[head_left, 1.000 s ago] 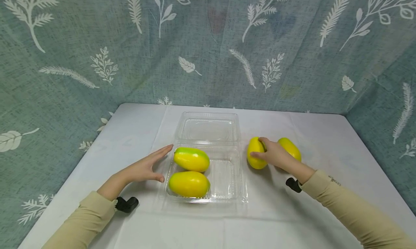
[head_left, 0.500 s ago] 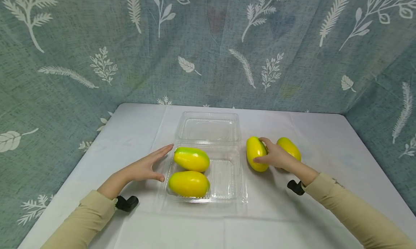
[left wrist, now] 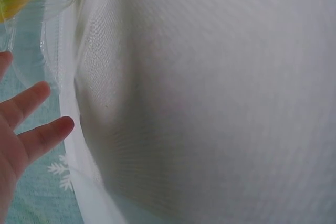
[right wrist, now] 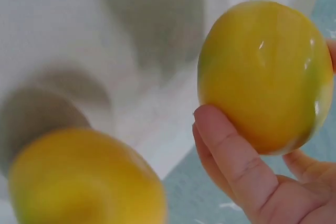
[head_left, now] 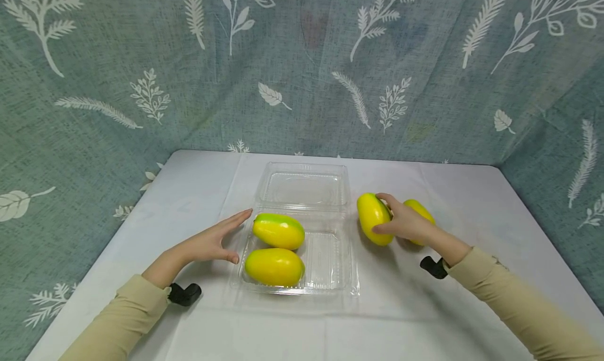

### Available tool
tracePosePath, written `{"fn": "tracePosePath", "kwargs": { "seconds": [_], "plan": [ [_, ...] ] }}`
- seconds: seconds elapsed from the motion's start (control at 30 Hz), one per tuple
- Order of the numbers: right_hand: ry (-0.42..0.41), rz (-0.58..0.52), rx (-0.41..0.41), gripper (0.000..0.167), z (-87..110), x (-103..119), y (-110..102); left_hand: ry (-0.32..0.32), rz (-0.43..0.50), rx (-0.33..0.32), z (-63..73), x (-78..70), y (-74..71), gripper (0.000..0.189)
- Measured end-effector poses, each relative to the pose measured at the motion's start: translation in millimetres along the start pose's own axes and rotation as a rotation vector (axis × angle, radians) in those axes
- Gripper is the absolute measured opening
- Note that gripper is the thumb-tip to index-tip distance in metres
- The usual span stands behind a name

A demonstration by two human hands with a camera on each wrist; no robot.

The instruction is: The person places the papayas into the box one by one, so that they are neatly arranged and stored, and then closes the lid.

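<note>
In the head view my right hand (head_left: 408,223) grips a yellow-green mango (head_left: 373,220) between thumb and fingers, right of a clear plastic clamshell box (head_left: 330,261). The right wrist view shows the held mango (right wrist: 262,77) with fingers around its side; it appears raised off the table. Behind that hand lies another mango (head_left: 420,214), partly hidden. My left hand (head_left: 207,244) has its fingers spread at the box's left edge and holds nothing; whether it touches the box I cannot tell. Inside the box's left half lie a greenish-yellow mango (head_left: 279,231) and a yellow mango (head_left: 274,267).
The box's lid (head_left: 302,188) lies open toward the back of the table. A white cloth (head_left: 264,332) covers the tabletop. Behind it hangs a grey-green curtain (head_left: 302,125) with white leaf prints. Black wrist cameras (head_left: 185,295) are on both wrists.
My right hand has tilted the mango it grips and raised it a little, while its wrist shifted slightly right. The left hand and the mangoes in the box have stayed put.
</note>
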State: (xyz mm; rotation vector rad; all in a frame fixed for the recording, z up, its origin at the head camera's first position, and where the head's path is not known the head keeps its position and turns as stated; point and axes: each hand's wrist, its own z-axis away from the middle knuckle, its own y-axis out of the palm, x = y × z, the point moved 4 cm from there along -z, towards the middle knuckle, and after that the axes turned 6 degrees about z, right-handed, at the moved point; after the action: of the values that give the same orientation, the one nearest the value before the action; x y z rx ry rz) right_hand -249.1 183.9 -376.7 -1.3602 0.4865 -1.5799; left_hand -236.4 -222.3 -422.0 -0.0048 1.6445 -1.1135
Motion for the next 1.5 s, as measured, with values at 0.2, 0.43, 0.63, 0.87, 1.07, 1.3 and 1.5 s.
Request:
{"fn": "tracePosePath", "kwargs": {
  "seconds": [0.2,0.43,0.63,0.87,1.07,1.3,1.5],
  "plan": [
    [-0.029,0.047,0.003,0.086,5.2,11,-16,0.001,0.007,0.002,-0.4,0.1,0.3,0.111],
    [-0.079,0.027,0.013,0.085,3.9,25,-30,-0.009,-0.003,-0.001,-0.8,0.7,0.1,0.111],
    [-0.136,-0.009,0.021,0.085,1.3,38,-37,-0.013,-0.004,-0.001,-0.4,0.9,0.2,0.112],
    [-0.209,-0.031,0.011,0.084,-0.7,57,-37,-0.010,-0.007,-0.003,-0.3,1.6,0.0,0.110],
    [-0.303,0.012,0.009,0.081,-5.1,71,-30,-0.011,-0.006,-0.006,0.5,1.6,-0.1,0.109],
    [-0.396,0.016,0.066,0.080,-7.1,83,-14,-0.021,-0.006,-0.008,1.2,2.0,0.1,0.109],
    [-0.465,0.056,0.104,0.079,-10.8,91,4,-0.016,-0.008,-0.006,1.9,1.3,0.0,0.109]
  ]
}}
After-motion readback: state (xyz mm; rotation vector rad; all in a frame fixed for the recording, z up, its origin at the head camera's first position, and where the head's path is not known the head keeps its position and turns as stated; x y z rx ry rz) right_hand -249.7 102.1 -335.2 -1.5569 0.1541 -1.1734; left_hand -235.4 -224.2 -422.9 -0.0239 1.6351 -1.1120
